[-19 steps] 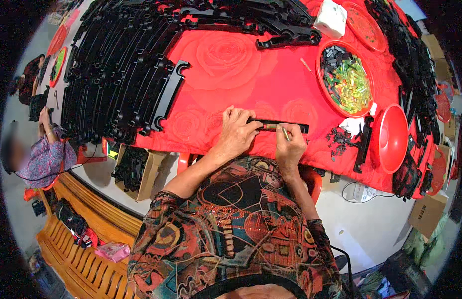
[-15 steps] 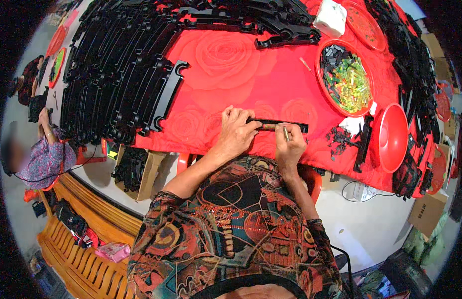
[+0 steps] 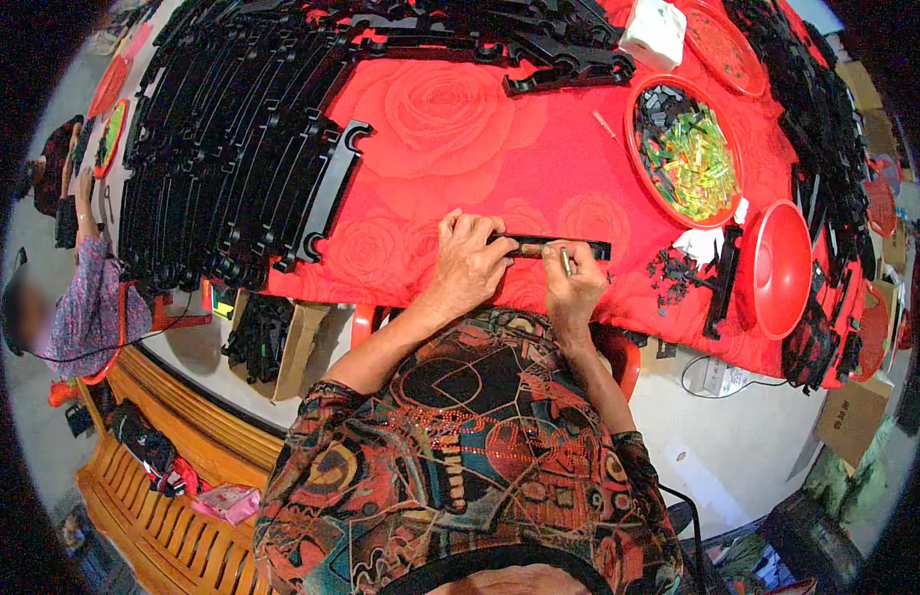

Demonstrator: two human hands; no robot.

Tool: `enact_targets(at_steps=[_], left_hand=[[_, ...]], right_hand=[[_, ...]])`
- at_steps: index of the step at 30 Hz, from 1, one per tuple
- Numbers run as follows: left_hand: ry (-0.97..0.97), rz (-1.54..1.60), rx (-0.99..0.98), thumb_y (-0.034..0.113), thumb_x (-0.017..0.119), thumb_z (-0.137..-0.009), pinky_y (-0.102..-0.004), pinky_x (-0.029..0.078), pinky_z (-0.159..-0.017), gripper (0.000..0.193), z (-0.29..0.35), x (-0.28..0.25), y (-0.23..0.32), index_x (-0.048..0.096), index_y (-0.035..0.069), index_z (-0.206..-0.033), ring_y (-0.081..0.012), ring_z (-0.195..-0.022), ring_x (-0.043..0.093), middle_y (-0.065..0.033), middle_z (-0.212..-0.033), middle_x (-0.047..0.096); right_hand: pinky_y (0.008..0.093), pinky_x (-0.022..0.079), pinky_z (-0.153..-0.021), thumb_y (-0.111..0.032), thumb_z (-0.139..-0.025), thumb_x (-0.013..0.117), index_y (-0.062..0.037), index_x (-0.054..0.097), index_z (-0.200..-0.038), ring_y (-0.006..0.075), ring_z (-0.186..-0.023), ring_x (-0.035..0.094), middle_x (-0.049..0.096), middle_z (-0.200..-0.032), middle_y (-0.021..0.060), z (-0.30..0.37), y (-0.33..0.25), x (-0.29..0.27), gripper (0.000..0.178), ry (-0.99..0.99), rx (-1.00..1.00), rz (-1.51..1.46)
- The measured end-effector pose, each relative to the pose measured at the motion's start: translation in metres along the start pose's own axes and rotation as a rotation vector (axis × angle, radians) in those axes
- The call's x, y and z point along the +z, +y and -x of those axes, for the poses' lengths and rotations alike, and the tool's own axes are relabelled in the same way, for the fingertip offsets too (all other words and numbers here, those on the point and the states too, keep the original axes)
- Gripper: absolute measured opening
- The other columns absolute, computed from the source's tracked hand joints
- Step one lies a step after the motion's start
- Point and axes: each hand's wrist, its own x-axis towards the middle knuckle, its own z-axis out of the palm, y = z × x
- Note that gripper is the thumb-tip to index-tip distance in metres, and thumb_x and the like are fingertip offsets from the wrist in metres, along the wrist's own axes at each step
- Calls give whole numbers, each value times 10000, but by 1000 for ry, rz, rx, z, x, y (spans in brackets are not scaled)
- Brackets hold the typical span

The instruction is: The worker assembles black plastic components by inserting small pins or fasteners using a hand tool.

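Observation:
On the red rose-patterned cloth near the table's front edge lies a long black plastic part (image 3: 597, 249). My left hand (image 3: 472, 260) presses down on its left end, fingers closed on it. Farther right along the same part, my right hand (image 3: 576, 288) is closed around a slim brass-coloured, pen-like tool (image 3: 566, 262). Its lower end is hidden by my fingers. Between my hands, a brownish strip (image 3: 529, 250) shows in the black part's channel; I cannot make out what it is.
Rows of similar black parts (image 3: 232, 169) cover the table's left and far sides. At right stand a red bowl (image 3: 684, 149) of yellow-green and black pieces, an upturned red bowl (image 3: 780, 268) and a tissue pack (image 3: 653, 35). A co-worker (image 3: 91, 297) sits at far left.
My hands stay in nearly the same place on the black part. At far left the co-worker's arm has stretched farther out over the table.

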Motion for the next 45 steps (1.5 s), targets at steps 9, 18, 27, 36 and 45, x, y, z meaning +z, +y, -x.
enact_targets(at_steps=[9,18,27,36,45], left_hand=[[33,-96,55,122,690,-670,-481,299,-927,239,4,2,2,639,117,-903,-224,-948,496,-30,-960,541],[87,-122,75,142,707,-663,-512,290,-960,242,3,3,3,640,119,-894,-218,-923,517,-30,-948,544],[162,-137,187,106,675,-671,-509,320,-955,156,0,11,3,659,110,-826,-218,-900,540,-43,-937,579],[112,-99,155,105,662,-688,-480,337,-935,151,-2,14,-1,662,106,-839,-218,-902,533,-37,-940,576],[89,-39,173,115,675,-684,-442,355,-897,150,-1,11,-7,630,96,-826,-218,-894,535,-39,-939,566]], right_hand=[[223,346,-466,-23,-800,615,17,556,-787,43,-552,441,513,-604,6,1,2,1,72,3,100,-263],[269,415,-506,-9,-788,609,3,551,-789,165,-596,545,551,-711,86,3,8,3,60,23,-84,-28],[373,462,-528,-61,-764,612,-39,557,-812,282,-656,585,537,-855,97,3,-6,-6,76,1,-395,318],[383,480,-562,-43,-746,597,-62,591,-853,302,-686,600,575,-852,112,-7,-5,-18,110,-169,-442,425],[401,476,-555,-66,-757,559,-72,597,-891,303,-685,596,564,-861,108,-9,-6,-23,139,-284,-441,426]])
